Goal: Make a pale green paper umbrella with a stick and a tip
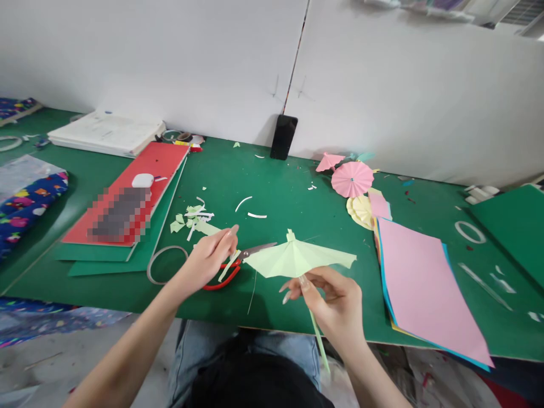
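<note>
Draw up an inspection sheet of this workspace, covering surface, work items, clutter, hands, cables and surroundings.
Surface: green tabletop, strewn with paper scraps.
Work items: pale green paper umbrella, canopy spread; red-handled scissors on the tabletop; pink-topped paper stack at right.
Clutter: the scraps, mostly pale green and white, gathered beyond the left hand.
Hands: right hand pinches the umbrella just under its canopy; left is beside the scissors, grip unclear.
Cables: nothing seen.
Surroundings: white wall behind, black phone leaning on it.
</note>
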{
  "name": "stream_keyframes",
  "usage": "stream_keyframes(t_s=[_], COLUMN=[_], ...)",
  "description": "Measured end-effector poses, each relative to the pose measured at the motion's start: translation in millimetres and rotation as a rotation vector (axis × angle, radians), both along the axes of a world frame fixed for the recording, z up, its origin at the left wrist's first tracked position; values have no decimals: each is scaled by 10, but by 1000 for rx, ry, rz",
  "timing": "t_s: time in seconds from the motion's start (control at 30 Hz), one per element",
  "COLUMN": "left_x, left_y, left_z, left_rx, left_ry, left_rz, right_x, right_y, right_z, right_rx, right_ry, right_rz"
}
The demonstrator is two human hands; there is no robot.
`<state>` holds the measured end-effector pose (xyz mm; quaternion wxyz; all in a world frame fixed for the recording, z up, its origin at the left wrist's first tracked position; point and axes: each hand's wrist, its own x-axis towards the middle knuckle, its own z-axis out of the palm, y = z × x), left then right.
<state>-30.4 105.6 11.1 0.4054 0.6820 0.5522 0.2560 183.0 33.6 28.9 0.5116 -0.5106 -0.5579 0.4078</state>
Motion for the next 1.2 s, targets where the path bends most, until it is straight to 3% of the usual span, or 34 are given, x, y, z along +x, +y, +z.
stream_keyframes(t_s=[0.13,0.17,0.3,0.37,0.47,0.53,0.67,0.8,0.93,1.07,1.2], left_x=[167,230,549,695,812,813,704,608,596,593,564], left_y=[-429,-534,-843,-917,-948,-934,-865,-800,-766,-764,-786], left_z=[-148,-183,-248,-246,-220,-171,27,239,326,333,360], left_rx=[140,151,-14,-156,-365,-389,-265,-145,-11,55,-19], left_ry=[-169,-236,-271,-355,-519,-567,-511,-445,-374,-318,-327], left_rz=[239,227,-187,-273,-272,-260,-290,-360,-333,-309,-322], right_x=[-57,-74,-146,-181,-213,-209,-141,-57,-20,-26,-15], right_y=[30,48,159,210,246,252,265,263,239,267,310], right_z=[-102,-129,-183,-173,-146,-130,-76,42,231,413,425], right_rx=[-5,3,53,76,76,54,40,98,140,118,0], right_ry=[204,227,229,216,214,228,198,41,-34,82,354], right_rz=[-107,-132,-183,-183,-184,-153,-95,-9,14,90,157])
